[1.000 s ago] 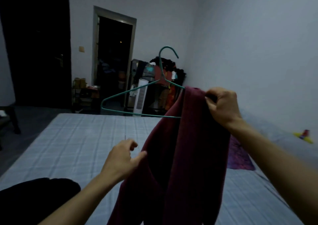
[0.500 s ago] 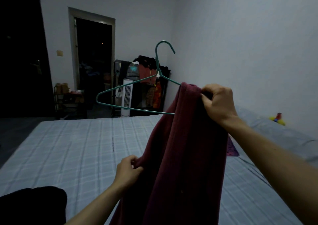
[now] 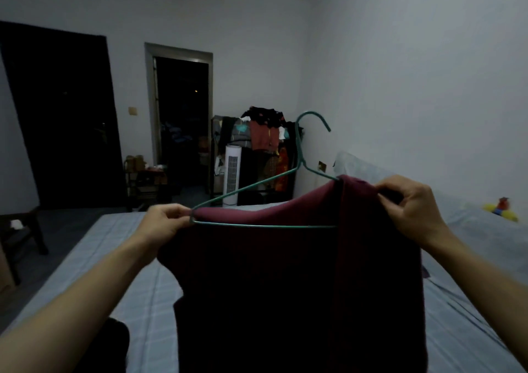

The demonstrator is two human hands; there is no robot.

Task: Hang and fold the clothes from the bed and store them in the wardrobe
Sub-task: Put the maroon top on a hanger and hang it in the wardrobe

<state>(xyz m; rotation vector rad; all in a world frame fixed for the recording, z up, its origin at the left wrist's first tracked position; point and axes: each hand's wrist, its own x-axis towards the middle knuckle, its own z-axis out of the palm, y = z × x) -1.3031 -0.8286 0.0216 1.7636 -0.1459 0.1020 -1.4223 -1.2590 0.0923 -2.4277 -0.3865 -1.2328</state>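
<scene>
We observe a maroon garment (image 3: 300, 272) held up in front of us above the bed (image 3: 137, 287), spanning the space between both hands. A green wire hanger (image 3: 298, 155) sits at the garment's upper edge, its hook upright and its lower bar lying across the cloth. Our left hand (image 3: 163, 224) pinches the garment at the hanger's left corner, fingers curled over the cloth edge and touching the wire there. Our right hand (image 3: 411, 205) grips the bunched cloth at the hanger's right shoulder, fingers curled round it; the wire on that side is hidden under the cloth. The garment hangs down from this line and covers the lower centre of view. Beyond the bed we note a clothes rack (image 3: 257, 141) beside a white tower fan (image 3: 232, 180), well apart from the hands.
</scene>
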